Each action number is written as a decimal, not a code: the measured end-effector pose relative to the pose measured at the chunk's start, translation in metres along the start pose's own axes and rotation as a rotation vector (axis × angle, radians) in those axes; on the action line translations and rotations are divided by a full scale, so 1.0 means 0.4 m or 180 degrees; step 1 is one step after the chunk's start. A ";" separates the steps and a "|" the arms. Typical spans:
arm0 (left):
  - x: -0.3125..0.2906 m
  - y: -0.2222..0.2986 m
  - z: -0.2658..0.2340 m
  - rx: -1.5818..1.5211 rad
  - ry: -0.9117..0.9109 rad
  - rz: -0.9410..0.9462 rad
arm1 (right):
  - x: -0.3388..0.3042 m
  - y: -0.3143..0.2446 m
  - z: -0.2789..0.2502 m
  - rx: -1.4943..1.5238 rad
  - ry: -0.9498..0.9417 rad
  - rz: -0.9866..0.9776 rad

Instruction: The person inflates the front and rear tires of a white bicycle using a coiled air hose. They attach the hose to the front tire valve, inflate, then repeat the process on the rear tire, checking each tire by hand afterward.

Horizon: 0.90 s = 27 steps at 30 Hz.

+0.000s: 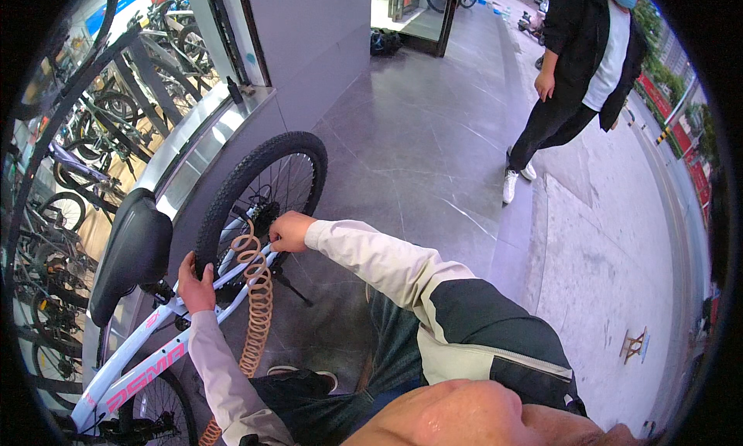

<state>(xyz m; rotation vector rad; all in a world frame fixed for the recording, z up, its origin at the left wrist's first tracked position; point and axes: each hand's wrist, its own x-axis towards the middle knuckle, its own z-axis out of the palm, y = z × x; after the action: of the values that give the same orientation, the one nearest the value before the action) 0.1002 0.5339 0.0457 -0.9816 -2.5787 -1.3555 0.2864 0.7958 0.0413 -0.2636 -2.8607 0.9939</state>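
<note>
A white bicycle frame (133,353) with pink lettering and a black saddle (139,249) stands at the left. Its rear tyre (230,184) points away from me. My left hand (196,285) is at the tyre's near side below the saddle, thumb and fingers on either side of the rubber. Beside the rear hub, my right hand (290,232) is closed, fingers curled in toward the wheel; what they hold is hidden. An orange coiled hose (258,299) hangs between my hands, its upper loops near the spokes. The cassette (267,214) shows partly beyond my right hand.
Behind the shop window (116,136) at the left are many bicycles. A kickstand (298,287) reaches down to the grey tiled floor (402,152). A person (592,51) in a black jacket walks at the right, by the pavement edge. An open doorway (414,17) lies at the back.
</note>
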 end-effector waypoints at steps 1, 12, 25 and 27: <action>0.000 -0.001 0.000 -0.0004 0.0001 -0.0056 | 0.000 0.001 0.000 0.0001 -0.0035 0.0033; 0.002 -0.006 0.001 0.0095 0.0008 0.0199 | -0.001 -0.004 -0.001 -0.0019 -0.0048 0.0000; -0.001 0.022 -0.006 0.0465 -0.0214 0.0179 | -0.007 -0.020 -0.015 -0.0082 -0.0206 0.0059; -0.001 0.022 -0.007 0.0516 -0.0217 0.0173 | -0.007 -0.021 -0.017 -0.0063 -0.0204 0.0048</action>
<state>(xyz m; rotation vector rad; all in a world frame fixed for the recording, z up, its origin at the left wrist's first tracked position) 0.1048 0.5352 0.0535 -1.0792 -2.6394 -1.0989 0.2892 0.7927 0.0517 -0.2598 -2.9317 0.9951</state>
